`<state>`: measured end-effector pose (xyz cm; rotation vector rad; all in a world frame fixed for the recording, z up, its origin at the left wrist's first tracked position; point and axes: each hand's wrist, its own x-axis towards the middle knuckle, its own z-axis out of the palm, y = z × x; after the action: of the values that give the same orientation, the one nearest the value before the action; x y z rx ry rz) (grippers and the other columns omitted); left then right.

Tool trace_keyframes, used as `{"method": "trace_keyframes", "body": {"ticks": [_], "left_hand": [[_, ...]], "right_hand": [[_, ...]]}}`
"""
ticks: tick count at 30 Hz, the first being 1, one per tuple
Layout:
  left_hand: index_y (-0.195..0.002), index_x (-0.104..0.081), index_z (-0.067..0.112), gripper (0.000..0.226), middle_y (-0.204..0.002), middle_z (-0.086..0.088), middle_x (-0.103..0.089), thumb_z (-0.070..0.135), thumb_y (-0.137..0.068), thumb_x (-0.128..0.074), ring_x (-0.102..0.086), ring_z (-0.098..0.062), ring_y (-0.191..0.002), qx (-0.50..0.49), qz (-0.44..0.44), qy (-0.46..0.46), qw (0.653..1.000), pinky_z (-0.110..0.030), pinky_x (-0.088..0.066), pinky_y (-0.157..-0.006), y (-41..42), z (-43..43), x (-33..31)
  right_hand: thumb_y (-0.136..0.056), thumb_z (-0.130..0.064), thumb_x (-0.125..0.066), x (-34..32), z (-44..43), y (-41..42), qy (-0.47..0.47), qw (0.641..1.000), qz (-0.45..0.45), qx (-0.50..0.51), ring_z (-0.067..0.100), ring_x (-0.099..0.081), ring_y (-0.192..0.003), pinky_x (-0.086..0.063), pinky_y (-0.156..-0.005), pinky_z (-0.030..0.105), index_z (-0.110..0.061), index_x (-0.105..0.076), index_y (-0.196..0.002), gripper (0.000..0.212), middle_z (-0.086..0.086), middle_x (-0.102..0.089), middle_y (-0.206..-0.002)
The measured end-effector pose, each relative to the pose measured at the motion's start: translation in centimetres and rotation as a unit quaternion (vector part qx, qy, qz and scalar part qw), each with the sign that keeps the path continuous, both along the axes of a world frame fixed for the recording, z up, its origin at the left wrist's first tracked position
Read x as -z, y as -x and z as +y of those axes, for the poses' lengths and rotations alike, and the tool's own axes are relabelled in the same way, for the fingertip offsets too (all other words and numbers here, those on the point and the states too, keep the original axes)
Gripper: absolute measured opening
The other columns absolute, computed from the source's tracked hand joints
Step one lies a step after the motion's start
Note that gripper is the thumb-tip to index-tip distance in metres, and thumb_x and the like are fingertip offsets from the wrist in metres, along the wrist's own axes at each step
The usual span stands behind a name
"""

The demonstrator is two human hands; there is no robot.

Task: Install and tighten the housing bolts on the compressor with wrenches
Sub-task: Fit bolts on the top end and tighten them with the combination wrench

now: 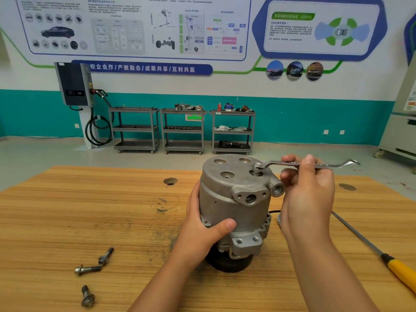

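Note:
A grey metal compressor (pixel 236 199) stands upright on its black pulley on the wooden bench. My left hand (pixel 202 224) grips its left side, thumb across the front. One bolt (pixel 256 168) stands partly threaded in the right hole of the top face, its threads still showing. A silver ring wrench (pixel 292 163) sits with its ring end over that bolt head. My right hand (pixel 306 188) holds the wrench shaft near its middle, fingers curled round it. Three empty bolt holes show on the top face. Three loose bolts (pixel 94 266) lie on the bench at the lower left.
A yellow-handled screwdriver (pixel 382 255) lies diagonally on the wooden bench (pixel 90 210) at the right. Two round holes mark the benchtop. Another metal tool end (pixel 278 219) peeks out behind my right wrist. Three grey carts and a charging unit stand by the far wall.

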<state>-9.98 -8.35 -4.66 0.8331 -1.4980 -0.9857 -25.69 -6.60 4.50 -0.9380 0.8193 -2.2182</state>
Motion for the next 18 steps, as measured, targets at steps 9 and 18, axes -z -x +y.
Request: {"method": "trace_keyframes", "body": {"ticks": [9,18], "left_hand": [[-0.136,-0.024,0.061,0.106,-0.139,0.016,-0.05,0.063,-0.048,-0.083,-0.054,-0.007,-0.123,-0.008,-0.001,0.006,1.0,-0.041,-0.048,-0.101,0.0,-0.1,0.0],[-0.141,-0.033,0.041,0.108,-0.131,0.012,-0.057,0.065,-0.048,-0.084,-0.059,-0.002,-0.115,-0.02,0.005,0.003,1.0,-0.018,-0.051,-0.083,0.0,-0.5,0.4]], "right_hand": [[-0.098,-0.029,-0.037,3.0,3.3,-2.7,0.137,0.938,0.273,0.165,0.011,-0.054,-0.103,-0.042,-0.091,0.024,-0.028,-0.048,-0.104,0.013,-0.011,-0.054,-0.108],[-0.079,-0.013,-0.064,1.8,2.6,-4.1,0.165,0.825,0.45,0.299,0.015,-0.052,-0.089,-0.036,-0.077,0.032,-0.007,-0.072,-0.09,0.014,0.002,-0.064,-0.089]]}}
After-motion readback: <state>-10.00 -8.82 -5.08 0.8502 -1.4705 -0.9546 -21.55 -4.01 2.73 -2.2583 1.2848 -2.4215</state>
